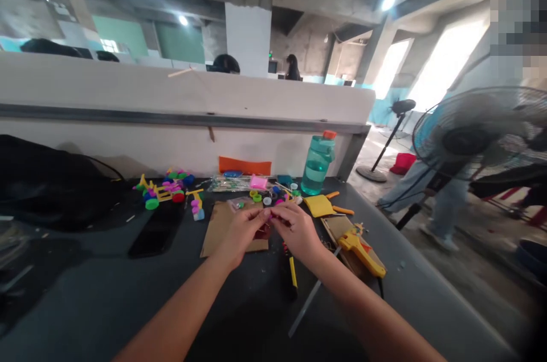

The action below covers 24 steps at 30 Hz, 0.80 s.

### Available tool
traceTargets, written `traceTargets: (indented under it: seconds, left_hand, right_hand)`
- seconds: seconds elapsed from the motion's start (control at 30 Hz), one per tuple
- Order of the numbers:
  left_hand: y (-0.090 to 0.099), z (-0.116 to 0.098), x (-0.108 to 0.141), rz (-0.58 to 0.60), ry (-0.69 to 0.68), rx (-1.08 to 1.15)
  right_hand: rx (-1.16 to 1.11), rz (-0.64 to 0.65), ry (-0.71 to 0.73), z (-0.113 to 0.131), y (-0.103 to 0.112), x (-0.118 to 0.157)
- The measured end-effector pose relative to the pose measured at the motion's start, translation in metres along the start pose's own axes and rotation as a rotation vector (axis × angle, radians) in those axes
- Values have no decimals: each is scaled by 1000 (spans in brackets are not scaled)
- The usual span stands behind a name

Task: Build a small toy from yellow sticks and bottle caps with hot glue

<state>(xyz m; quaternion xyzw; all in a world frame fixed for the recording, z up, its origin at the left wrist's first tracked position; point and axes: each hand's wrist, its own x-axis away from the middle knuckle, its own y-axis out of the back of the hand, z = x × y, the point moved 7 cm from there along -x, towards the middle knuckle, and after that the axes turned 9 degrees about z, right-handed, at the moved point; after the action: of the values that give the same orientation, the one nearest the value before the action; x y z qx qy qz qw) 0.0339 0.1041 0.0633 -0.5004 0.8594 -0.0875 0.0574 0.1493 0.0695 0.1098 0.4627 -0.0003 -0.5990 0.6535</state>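
Note:
Above a piece of cardboard [216,231], my left hand [243,232] and my right hand [299,232] meet at the fingertips. Both hands are closed in a pinch around a tiny pink or magenta piece [270,217], mostly covered by the fingers. Small coloured caps and a pink packet [258,182] lie just beyond the hands. Below my right hand rests a black and yellow tool [293,272]. To its right, a yellow glue gun [361,251] lies on a board, with a clear stick [311,296] nearby.
On the dark table [106,305] are a black phone [156,231], colourful small models [164,190], a teal bottle [317,165], a yellow pad [319,206] and orange-handled tool. A black bag [47,179] sits left. A fan [468,139] and a person stand beyond the right edge.

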Motion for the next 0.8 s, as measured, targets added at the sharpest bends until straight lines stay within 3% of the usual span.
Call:
traceTargets:
  seconds: [0.17, 0.33, 0.53, 0.8]
  left_hand:
    - [9, 13, 3, 1, 72, 51]
    - [7, 29, 1, 90, 184, 197]
    - [9, 28, 2, 94, 195, 285]
    - [10, 33, 0, 144, 233, 313]
  right_hand:
    - [17, 70, -44, -2, -8, 2]
    - [30, 47, -36, -1, -6, 4]
    - [31, 95, 32, 2, -14, 5]
    - [44, 49, 20, -2, -11, 5]
